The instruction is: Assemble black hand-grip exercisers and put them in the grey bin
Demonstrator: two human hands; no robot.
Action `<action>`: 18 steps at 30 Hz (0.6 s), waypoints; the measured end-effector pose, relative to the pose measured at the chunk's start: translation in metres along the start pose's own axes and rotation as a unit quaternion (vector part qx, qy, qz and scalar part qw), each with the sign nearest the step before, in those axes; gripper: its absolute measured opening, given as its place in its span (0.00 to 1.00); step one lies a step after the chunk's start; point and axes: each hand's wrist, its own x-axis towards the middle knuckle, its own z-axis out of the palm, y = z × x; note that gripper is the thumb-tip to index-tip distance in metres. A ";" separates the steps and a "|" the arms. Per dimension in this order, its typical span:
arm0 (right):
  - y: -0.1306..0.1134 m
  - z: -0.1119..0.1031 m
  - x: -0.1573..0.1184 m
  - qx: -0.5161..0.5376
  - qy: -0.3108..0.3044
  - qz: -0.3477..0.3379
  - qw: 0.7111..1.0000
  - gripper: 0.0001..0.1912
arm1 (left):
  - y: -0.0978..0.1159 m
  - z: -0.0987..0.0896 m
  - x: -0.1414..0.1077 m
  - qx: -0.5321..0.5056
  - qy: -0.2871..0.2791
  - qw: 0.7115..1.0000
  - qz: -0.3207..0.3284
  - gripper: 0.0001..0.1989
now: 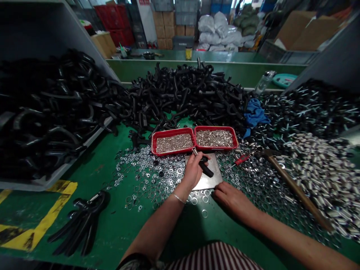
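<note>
So the biggest thing here is the green table [112, 232], with a grey bin [95, 150] full of curved black parts on the left. A huge heap [180, 90] of similar black parts sprawls across the back, and a pile of metal tubes [323, 176] covers the right side. Two red trays [168, 153] of little metal pins sit in the middle, with a wooden-handled hammer [298, 187] lying by the tubes. Just in front of the trays there's a flat metal plate [208, 183]. Left hand [193, 168] has its fingers wrapped round one black piece [207, 170], which is over the plate. Right hand [229, 195] is at the plate's near right corner, fingers curled in; can't tell if they're pinching anything. Then a red screwdriver [242, 159], and loads of loose rings [204, 213] scattered around the plate.
</note>
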 end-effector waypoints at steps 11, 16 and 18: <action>0.020 -0.047 0.068 0.599 0.208 0.249 0.732 0.14 | 0.023 0.018 -0.020 0.388 0.000 0.907 0.166 0.13; 0.019 -0.027 0.080 0.738 0.146 0.256 0.606 0.13 | 0.019 0.014 -0.018 0.446 -0.004 0.879 0.168 0.13; 0.020 -0.025 0.077 0.744 0.151 0.256 0.598 0.13 | 0.017 0.012 -0.017 0.462 -0.009 0.871 0.170 0.13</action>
